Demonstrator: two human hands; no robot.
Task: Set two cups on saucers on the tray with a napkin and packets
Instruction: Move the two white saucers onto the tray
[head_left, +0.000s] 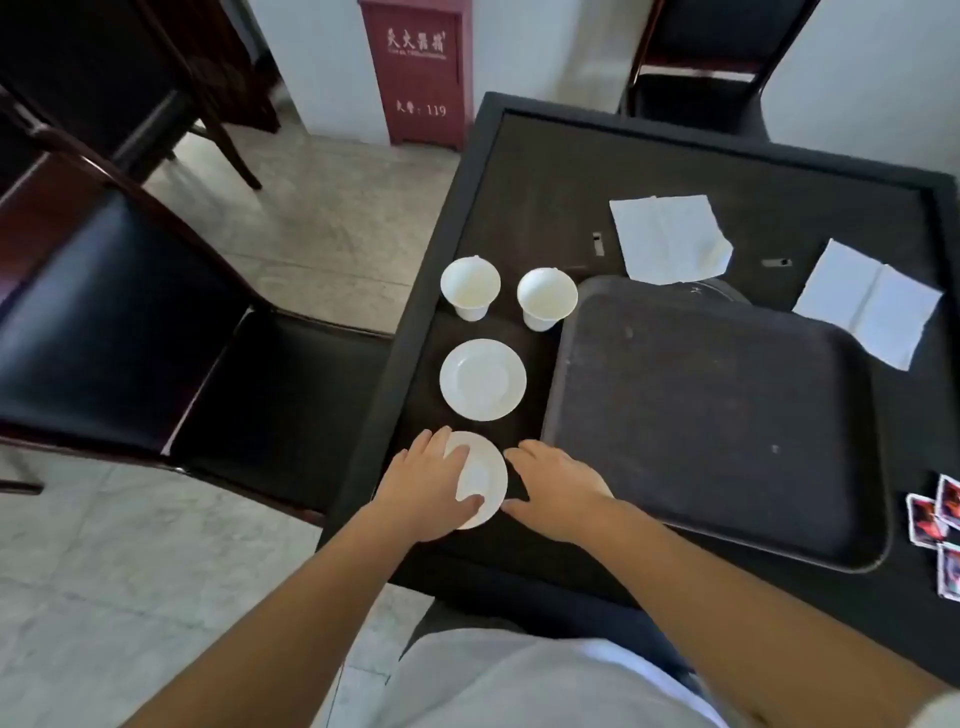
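White near saucer (480, 480) at table's (519, 171) front-left edge; my left hand (431, 486) lies over it, fingers spread flat on top, thumb along near rim (likely steadying before lift). Right hand (558, 491) just beside, fingers relaxed and apart, holding nothing. Far saucer (483, 379), two cups (470, 286) lined beyond, within reach. Tray (711, 415) bare, napkins (670, 236) and packets (935, 519) around it.
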